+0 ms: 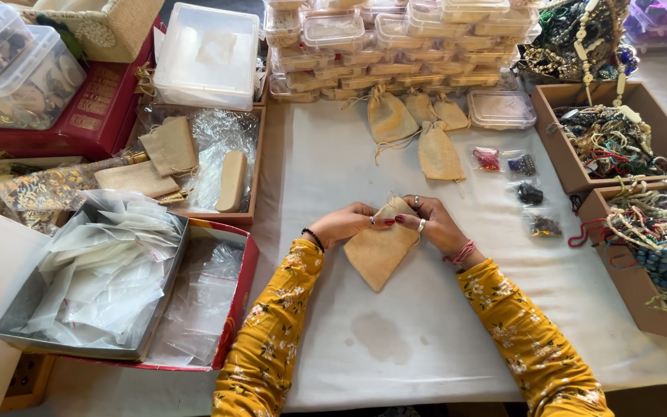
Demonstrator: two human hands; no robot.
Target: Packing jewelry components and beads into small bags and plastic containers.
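at table centre: we find a tan pouch (380, 249) flat on the white cloth (426, 340).
pouch axis: we read it as diagonal, mouth at upper right, closed corner pointing back toward us.
left hand (347, 224): fingers pinched together on the left side of the mouth.
right hand (435, 224): fingers closed on the right side of the mouth.
nearer hand: neither; we see both on the mouth at once.
pouch to grip: body lies just below and between both hands.
beyond: spare pouches (418, 127) lie well apart; small bead bags (520, 185) sit to the right.
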